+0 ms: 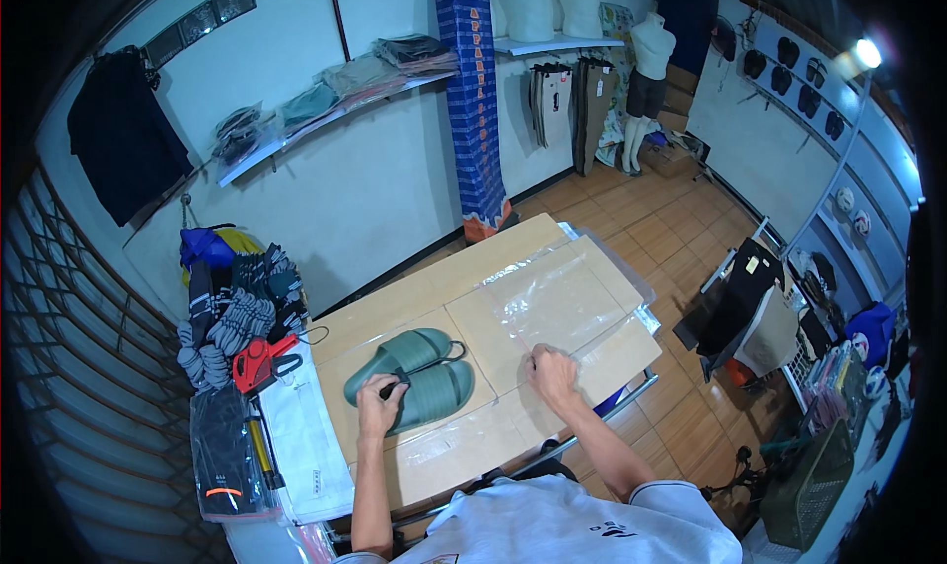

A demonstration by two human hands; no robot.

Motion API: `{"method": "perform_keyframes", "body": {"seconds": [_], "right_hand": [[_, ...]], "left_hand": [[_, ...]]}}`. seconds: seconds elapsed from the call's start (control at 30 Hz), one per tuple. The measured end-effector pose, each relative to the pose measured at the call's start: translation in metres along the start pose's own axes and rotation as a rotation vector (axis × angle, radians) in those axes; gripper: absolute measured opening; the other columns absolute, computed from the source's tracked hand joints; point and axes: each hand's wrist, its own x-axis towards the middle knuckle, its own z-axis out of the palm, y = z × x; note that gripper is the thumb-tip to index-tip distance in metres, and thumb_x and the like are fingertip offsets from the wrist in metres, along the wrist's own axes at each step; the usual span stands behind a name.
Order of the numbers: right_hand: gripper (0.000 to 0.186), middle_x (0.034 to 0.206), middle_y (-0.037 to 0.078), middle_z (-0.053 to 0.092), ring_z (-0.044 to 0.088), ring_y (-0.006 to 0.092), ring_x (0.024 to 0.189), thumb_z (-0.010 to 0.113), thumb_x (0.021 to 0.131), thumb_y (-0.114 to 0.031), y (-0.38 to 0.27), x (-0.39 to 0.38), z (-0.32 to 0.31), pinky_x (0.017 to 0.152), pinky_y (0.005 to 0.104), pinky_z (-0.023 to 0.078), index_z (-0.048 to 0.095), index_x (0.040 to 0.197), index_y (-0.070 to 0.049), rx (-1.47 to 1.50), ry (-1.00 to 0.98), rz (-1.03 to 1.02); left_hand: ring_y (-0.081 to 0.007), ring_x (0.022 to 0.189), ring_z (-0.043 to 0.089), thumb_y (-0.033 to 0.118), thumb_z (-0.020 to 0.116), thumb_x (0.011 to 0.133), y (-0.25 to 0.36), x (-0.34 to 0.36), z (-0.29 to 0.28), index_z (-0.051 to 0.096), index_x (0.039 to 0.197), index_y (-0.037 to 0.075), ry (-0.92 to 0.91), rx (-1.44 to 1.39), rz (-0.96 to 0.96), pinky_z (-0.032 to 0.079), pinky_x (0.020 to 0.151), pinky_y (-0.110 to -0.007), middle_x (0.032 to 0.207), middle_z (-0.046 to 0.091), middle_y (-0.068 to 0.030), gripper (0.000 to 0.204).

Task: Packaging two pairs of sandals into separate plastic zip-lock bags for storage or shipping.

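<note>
A pair of green slide sandals (434, 391) lies side by side on the tan cardboard tabletop (385, 470), with a small dark loop at the toe end. My left hand (380, 401) is at their left end, fingers closed on a small black item (395, 380) whose shape is partly hidden. A clear plastic bag (543, 298) lies flat on the right half of the board. My right hand (547, 372) has its fingers curled together at the bag's near left edge, pinching it.
Left of the board are a red handheld tool (254, 364), bundled grey socks (237, 317), packaged dark garments (227, 446) and white packages (306, 456). A blue printed pillar (469, 101) stands behind. A clothing rack (740, 308) and green crate (804, 485) are at right.
</note>
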Motion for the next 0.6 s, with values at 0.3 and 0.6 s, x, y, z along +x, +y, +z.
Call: {"method": "perform_keyframes", "body": {"seconds": [0.3, 0.6], "right_hand": [[0.011, 0.074, 0.019, 0.067, 0.066, 0.0397, 0.064, 0.066, 0.079, -0.013, 0.001, 0.016, -0.011, 0.057, 0.0499, 0.051, 0.063, 0.076, -0.003, 0.027, 0.117, -0.065], [0.01, 0.075, 0.019, 0.068, 0.066, 0.0395, 0.065, 0.067, 0.079, -0.012, -0.003, 0.024, -0.027, 0.059, 0.0491, 0.052, 0.064, 0.08, -0.002, 0.081, 0.151, -0.022]], "left_hand": [[-0.0324, 0.087, 0.067, 0.014, 0.079, 0.077, 0.029, 0.006, 0.042, 0.074, 0.088, 0.001, -0.017, -0.048, 0.046, 0.046, 0.091, -0.039, 0.092, 0.071, -0.0133, 0.018], [-0.0338, 0.083, 0.066, 0.015, 0.077, 0.079, 0.07, 0.025, 0.098, 0.076, 0.088, 0.003, -0.054, -0.107, 0.106, 0.047, 0.088, -0.039, 0.089, 0.071, -0.0134, 0.016]]}}
